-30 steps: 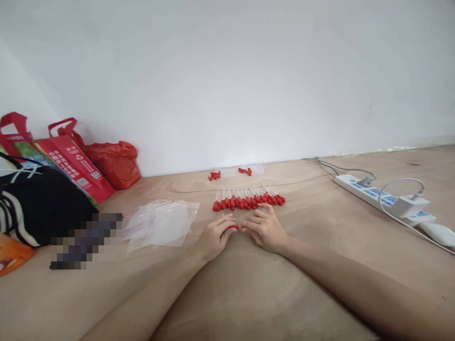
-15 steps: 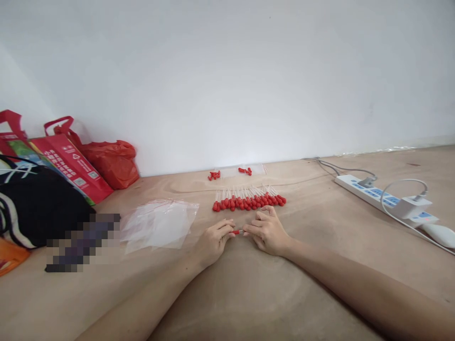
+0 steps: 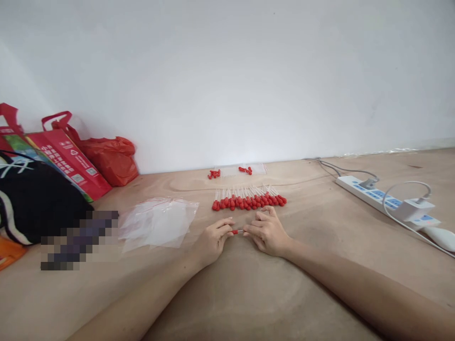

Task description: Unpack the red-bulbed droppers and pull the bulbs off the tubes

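Between my two hands lies a dropper, its red rubber bulb [image 3: 235, 232] pinched in the fingers of my left hand [image 3: 215, 239]. My right hand [image 3: 268, 233] grips the clear tube [image 3: 241, 231] end, most of which its fingers cover. Bulb and tube meet in the short gap between the hands. Just beyond them is a row of finished-looking droppers [image 3: 249, 201], red bulbs toward me and clear tubes pointing away. Farther back, loose red bulbs [image 3: 214, 174] sit beside a clear bag [image 3: 229, 171], with a few more red bulbs [image 3: 246, 170] on its right part.
Clear zip bags [image 3: 159, 222] are spread to the left, near a blurred dark object [image 3: 80, 241]. A black bag [image 3: 42, 203], a red printed bag [image 3: 67, 158] and a red plastic bag [image 3: 112, 158] stand far left. A power strip [image 3: 377, 196] with cables is on the right.
The view has shifted slightly. Both hands keep nearly the same place and grip; a little less of the red bulb shows between them.
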The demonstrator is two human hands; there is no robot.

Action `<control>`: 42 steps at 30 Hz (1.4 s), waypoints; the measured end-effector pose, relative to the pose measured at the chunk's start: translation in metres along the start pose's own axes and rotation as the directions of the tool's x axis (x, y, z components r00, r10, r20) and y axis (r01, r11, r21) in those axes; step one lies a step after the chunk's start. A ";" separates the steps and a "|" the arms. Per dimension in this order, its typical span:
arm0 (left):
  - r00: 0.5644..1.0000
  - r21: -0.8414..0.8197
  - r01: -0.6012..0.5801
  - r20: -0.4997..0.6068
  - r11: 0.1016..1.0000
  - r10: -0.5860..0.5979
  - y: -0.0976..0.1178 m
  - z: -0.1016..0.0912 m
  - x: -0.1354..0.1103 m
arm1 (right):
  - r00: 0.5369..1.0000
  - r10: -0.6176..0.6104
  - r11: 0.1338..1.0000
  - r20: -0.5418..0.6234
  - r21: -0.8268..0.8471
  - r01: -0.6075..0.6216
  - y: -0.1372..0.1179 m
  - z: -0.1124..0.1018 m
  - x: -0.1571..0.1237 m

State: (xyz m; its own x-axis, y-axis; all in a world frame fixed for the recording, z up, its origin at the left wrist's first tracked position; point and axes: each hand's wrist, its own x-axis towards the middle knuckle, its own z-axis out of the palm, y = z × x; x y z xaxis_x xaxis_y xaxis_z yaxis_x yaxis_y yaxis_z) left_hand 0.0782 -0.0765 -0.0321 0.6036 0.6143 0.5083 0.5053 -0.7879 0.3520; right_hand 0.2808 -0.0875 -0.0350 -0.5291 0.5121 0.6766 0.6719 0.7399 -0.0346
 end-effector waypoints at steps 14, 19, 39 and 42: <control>0.943 0.176 0.239 -0.276 0.955 -0.185 -0.022 -0.021 -0.012 | 0.974 0.221 0.968 0.050 0.111 -0.225 0.024 0.003 -0.016; 0.865 0.162 0.423 -0.366 0.891 -0.344 -0.032 -0.020 -0.004 | 0.983 0.182 0.960 0.003 0.215 -0.178 0.018 0.016 -0.007; 0.851 0.351 0.512 -0.332 0.784 -0.407 -0.028 -0.027 0.002 | 0.949 0.269 0.909 0.163 0.282 -0.306 -0.009 0.015 0.011; 0.833 0.378 0.550 -0.310 0.745 -0.458 -0.027 -0.025 0.014 | 0.950 0.289 0.914 0.116 0.261 -0.310 -0.006 0.014 0.007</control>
State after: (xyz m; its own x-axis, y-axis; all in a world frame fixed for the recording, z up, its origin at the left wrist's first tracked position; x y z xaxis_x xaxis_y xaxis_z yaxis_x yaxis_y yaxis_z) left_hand 0.0579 -0.0476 -0.0149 0.0806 0.8588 0.5059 0.9414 -0.2323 0.2444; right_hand 0.2657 -0.0823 -0.0407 -0.3689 0.7508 0.5480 0.6426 0.6320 -0.4333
